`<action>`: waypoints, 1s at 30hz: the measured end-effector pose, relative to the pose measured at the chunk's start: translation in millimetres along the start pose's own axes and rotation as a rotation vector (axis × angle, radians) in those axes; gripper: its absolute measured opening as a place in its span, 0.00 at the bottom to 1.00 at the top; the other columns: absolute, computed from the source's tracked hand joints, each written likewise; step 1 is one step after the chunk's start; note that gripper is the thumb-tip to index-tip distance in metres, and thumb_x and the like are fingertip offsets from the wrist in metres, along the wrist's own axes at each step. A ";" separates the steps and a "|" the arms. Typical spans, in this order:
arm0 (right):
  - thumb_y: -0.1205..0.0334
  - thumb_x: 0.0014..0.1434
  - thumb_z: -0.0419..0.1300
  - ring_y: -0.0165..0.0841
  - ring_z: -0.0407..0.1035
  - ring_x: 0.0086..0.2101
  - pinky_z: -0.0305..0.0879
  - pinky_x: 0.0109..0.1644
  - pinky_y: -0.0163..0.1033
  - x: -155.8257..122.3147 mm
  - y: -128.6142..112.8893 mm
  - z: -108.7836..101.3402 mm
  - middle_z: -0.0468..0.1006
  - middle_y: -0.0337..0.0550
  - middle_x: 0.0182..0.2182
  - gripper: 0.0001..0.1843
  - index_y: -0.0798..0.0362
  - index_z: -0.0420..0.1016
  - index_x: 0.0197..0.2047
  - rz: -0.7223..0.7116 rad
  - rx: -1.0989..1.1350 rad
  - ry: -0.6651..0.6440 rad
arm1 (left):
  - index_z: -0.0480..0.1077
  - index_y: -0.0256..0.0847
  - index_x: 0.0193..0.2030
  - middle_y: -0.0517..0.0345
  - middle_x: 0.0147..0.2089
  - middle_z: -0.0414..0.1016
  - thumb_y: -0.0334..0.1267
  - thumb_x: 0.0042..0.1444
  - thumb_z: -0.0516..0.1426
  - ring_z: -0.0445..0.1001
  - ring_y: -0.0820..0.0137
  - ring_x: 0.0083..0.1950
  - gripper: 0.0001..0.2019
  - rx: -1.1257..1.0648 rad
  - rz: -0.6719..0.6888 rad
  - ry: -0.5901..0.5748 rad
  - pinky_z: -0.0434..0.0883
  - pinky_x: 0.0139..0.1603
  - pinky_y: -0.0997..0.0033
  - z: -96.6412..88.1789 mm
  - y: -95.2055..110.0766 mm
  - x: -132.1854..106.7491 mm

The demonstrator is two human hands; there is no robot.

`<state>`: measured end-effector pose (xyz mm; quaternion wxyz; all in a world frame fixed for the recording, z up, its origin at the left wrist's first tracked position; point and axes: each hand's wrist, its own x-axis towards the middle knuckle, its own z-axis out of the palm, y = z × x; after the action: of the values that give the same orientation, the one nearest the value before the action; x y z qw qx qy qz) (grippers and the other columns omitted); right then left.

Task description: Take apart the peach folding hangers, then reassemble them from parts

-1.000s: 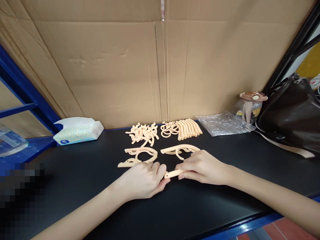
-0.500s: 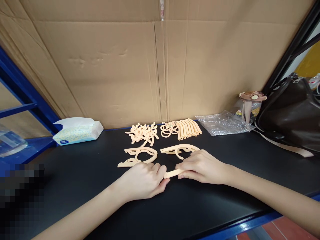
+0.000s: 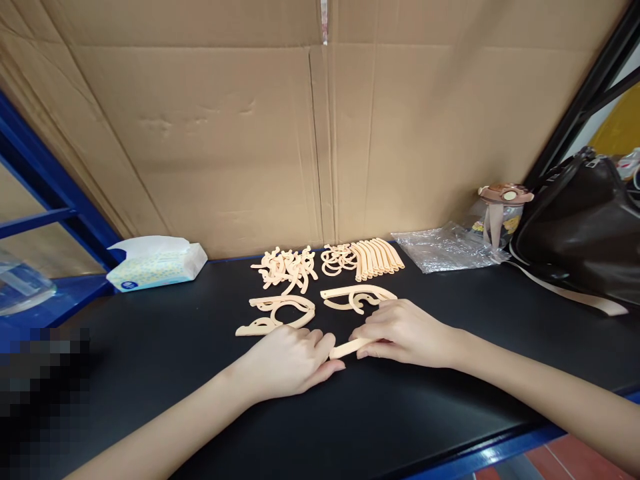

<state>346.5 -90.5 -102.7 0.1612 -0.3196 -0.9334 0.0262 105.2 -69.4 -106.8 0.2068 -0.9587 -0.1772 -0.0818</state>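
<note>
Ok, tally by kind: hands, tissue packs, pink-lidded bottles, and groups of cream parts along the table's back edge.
Hands: 2 (left hand, right hand)
Tissue packs: 1
Pink-lidded bottles: 1
Cream part groups: 3 (jumbled pile, hooks, curved bars)
Total: 7

Soft, even light leaves faint shadows on the cardboard (image 3: 225, 147) and a dull sheen on the black worktop (image 3: 165, 347), with sharper glints on the clear plastic (image 3: 440, 250) and blue front rail (image 3: 490, 457). Wide-angle distortion stretches the outer edges; a blocky mosaic (image 3: 40, 393) hides the lower left, while the middle looks crisp.
</note>
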 end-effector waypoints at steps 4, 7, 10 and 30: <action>0.53 0.63 0.54 0.30 0.66 0.30 0.55 0.36 0.36 -0.1 0.6 0.2 0.77 0.37 0.27 0.13 0.51 0.75 0.39 -0.008 -0.033 0.031 | 0.59 0.40 0.31 0.63 0.23 0.69 0.40 0.67 0.43 0.69 0.71 0.20 0.14 -0.053 0.023 0.009 0.57 0.19 0.72 -0.9 0.6 0.5; 0.52 0.63 0.54 0.31 0.65 0.32 0.56 0.38 0.36 0.9 0.5 -0.7 0.76 0.39 0.28 0.15 0.53 0.75 0.38 -0.036 -0.078 0.064 | 0.58 0.40 0.30 0.63 0.22 0.68 0.40 0.67 0.43 0.68 0.72 0.19 0.14 -0.093 0.031 0.036 0.57 0.20 0.72 -1.3 1.6 0.9; 0.50 0.63 0.53 0.31 0.64 0.34 0.58 0.41 0.37 1.8 -0.6 -3.1 0.74 0.40 0.30 0.16 0.54 0.75 0.40 -0.072 -0.129 0.086 | 0.59 0.40 0.30 0.64 0.22 0.67 0.40 0.67 0.43 0.68 0.73 0.20 0.15 -0.116 0.022 0.046 0.55 0.19 0.72 -1.2 2.1 0.6; 0.58 0.65 0.50 0.35 0.65 0.41 0.61 0.47 0.42 2.5 5.7 -11.5 0.75 0.45 0.38 0.14 0.55 0.74 0.38 0.020 -0.247 0.240 | 0.58 0.40 0.29 0.64 0.21 0.66 0.41 0.68 0.43 0.66 0.73 0.19 0.16 -0.073 0.010 0.057 0.50 0.19 0.70 0.8 1.7 -0.3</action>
<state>351.6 -85.0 -91.9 0.2306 -0.3473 -0.9003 -0.1255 105.7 -70.6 -108.2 0.1769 -0.9638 -0.1632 -0.1144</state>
